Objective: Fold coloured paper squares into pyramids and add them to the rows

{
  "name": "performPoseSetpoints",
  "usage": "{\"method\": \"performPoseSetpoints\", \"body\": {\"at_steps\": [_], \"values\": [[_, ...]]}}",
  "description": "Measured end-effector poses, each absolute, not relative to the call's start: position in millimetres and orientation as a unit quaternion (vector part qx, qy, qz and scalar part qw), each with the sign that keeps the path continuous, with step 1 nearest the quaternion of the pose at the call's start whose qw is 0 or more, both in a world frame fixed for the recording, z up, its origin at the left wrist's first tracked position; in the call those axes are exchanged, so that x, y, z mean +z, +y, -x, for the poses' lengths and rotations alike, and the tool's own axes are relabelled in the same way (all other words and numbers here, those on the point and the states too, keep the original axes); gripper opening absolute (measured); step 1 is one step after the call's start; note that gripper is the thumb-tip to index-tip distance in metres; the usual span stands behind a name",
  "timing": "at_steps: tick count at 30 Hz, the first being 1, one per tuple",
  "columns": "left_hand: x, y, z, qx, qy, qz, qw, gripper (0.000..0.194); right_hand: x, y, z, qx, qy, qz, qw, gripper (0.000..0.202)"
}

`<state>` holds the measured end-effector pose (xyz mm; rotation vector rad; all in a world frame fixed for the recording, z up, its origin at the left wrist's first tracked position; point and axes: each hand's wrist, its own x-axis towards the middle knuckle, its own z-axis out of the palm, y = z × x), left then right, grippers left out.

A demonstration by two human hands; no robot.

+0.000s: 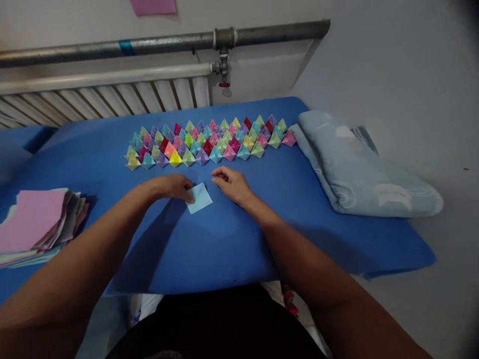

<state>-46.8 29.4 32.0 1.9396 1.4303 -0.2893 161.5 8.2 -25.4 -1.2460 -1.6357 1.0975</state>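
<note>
A light blue paper square lies on the blue cloth surface, with creases faintly visible on it. My left hand holds its left corner, the thumb on top of the paper and the other fingers at its upper left edge. Just right of the paper, not touching it, is my right hand, its fingers curled and the fingertips near each other; whether anything small is between them cannot be made out. Beyond both hands stand several rows of folded paper pieces in many colours.
At the left lies a stack of coloured paper sheets, pink on top. A folded grey-blue blanket rests at the right. Behind the blue surface are a radiator and a metal pipe along the wall.
</note>
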Motion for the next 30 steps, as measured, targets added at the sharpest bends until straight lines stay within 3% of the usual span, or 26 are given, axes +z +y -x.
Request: {"method": "performPoseSetpoints", "body": {"at_steps": [5, 9, 12, 22, 30], "values": [[25, -8, 61, 0.134, 0.59, -0.652, 0.458, 0.033, -10, -1, -156, 0.496, -0.561, 0.507, 0.427, 0.021], [14, -35, 43, 0.383, 0.578, -0.473, 0.543, 0.042, 1, -17, -144, 0.608, -0.519, 0.463, 0.383, 0.034], [8, -46, 25, 0.47, 0.544, -0.408, 0.563, 0.041, 3, -25, -133, 0.629, -0.503, 0.447, 0.389, 0.032], [1, -48, 26, 0.451, 0.517, -0.41, 0.601, 0.033, -3, -24, -133, 0.625, -0.474, 0.466, 0.41, 0.021], [21, -22, 48, 0.355, 0.541, -0.49, 0.584, 0.028, -2, -19, -140, 0.625, -0.504, 0.484, 0.348, 0.017]]}}
